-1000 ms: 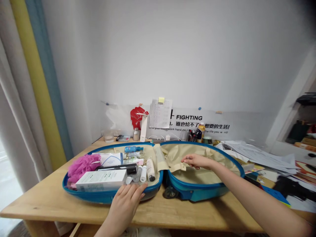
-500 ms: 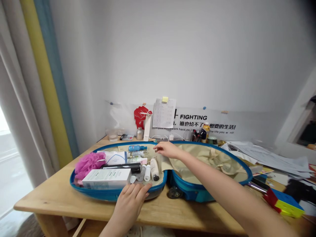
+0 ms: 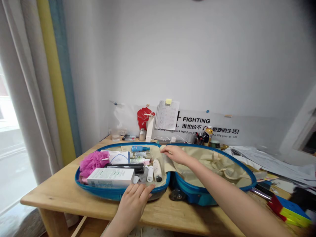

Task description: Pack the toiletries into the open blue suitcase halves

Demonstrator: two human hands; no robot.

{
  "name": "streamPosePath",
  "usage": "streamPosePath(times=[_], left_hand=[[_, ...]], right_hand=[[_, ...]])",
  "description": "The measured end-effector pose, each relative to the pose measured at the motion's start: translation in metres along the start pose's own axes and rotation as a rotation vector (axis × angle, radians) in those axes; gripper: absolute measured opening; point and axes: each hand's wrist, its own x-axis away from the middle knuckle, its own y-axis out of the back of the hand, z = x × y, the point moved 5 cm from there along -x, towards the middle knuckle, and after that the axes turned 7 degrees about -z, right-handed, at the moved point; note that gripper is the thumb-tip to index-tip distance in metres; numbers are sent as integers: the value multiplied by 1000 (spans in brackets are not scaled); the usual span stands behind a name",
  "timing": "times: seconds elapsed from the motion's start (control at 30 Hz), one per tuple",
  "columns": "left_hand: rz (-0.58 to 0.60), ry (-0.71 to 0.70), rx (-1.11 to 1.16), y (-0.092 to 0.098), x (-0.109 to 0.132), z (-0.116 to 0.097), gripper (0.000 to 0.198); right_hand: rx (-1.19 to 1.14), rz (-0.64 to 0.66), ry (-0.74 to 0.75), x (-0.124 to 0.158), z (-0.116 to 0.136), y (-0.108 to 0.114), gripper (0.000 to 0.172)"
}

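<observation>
A blue suitcase [image 3: 118, 194] lies spread open on the wooden desk, both halves lined in beige. Over the front rim of its left half, the fingers of my left hand [image 3: 134, 200] are curled. At the middle hinge, my right hand [image 3: 175, 154] pinches the upper end of the beige lining flap [image 3: 169, 164]. The left half holds a pink bath puff [image 3: 93, 163], a white box [image 3: 111, 177], a black tube-shaped item [image 3: 134, 167], a blue bottle [image 3: 140, 148], a cream tube [image 3: 157, 170] and several small bottles. A beige strap [image 3: 218, 158] shows in the right half.
Papers [image 3: 269, 161] and a colourful puzzle cube [image 3: 291, 209] lie to the right. Behind the suitcase stand a white folding lamp [image 3: 149, 128], a small jar [image 3: 141, 134] and a yellow-topped bottle [image 3: 207, 135]. A curtain [image 3: 56, 82] hangs at the left.
My right hand has shifted slightly right and towards me, onto the lining flap at the hinge. My left hand stays on the front rim. The camera view has turned a little left.
</observation>
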Motion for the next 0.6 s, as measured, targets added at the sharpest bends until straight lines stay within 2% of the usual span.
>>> streamPosePath(times=[0.17, 0.27, 0.37, 0.47, 0.6], left_hand=[[17, 12, 13, 1, 1, 1, 30], [20, 4, 31, 5, 1, 3, 31], [26, -2, 36, 10, 2, 8, 31], [50, 22, 37, 15, 7, 18, 30], [80, 41, 45, 23, 17, 35, 29]], right_hand=[[-29, -132, -115, 81, -8, 29, 37], [23, -237, -150, 137, -20, 32, 39], [166, -389, -125, 182, -35, 27, 37], [316, -553, -68, 209, -43, 18, 35], [393, -638, -17, 211, -29, 2, 35]])
